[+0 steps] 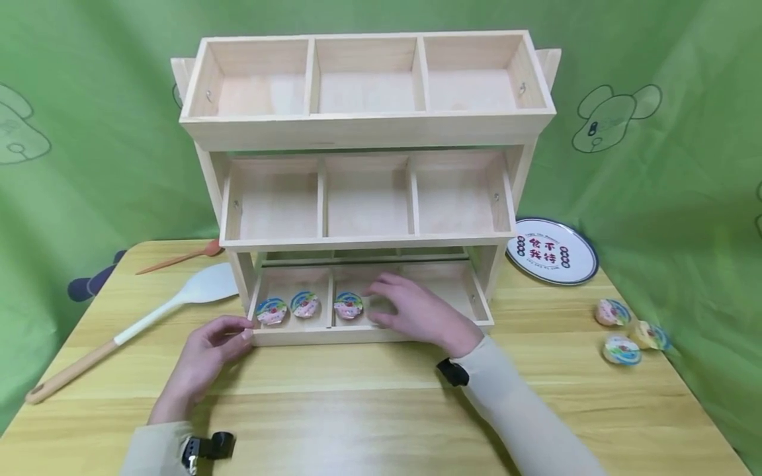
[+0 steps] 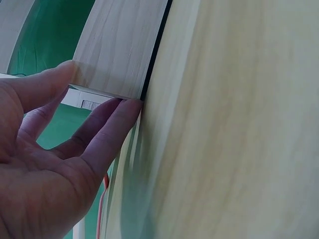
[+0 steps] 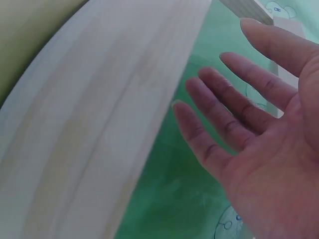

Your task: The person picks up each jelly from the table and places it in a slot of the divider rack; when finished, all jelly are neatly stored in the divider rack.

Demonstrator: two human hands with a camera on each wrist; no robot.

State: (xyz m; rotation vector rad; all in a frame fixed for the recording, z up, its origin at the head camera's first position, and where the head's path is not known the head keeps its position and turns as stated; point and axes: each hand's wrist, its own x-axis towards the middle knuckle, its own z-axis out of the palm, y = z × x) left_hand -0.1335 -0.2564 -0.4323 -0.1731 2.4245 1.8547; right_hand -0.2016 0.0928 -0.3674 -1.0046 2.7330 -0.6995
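Note:
A wooden rack holds a bottom tray (image 1: 324,337) with jelly cups: two cups (image 1: 271,311) (image 1: 305,304) lie in its left compartment, one cup (image 1: 348,306) in the middle one. My left hand (image 1: 202,357) grips the tray's front left corner; in the left wrist view, thumb and fingertips of this hand (image 2: 55,164) hold the end of the wooden panel (image 2: 119,45). Just right of the middle cup, my right hand (image 1: 423,314) reaches over the tray, fingers apart. The right wrist view shows this hand (image 3: 269,154) with loosely spread, empty fingers beside pale wood (image 3: 99,124).
The rack's upper tray (image 1: 369,132) and middle tray (image 1: 369,242) stand above. On the left lie a white spatula (image 1: 208,284) and a red spoon (image 1: 211,248). A plate (image 1: 550,254) and three more cups (image 1: 612,312) (image 1: 649,335) (image 1: 622,350) are on the right.

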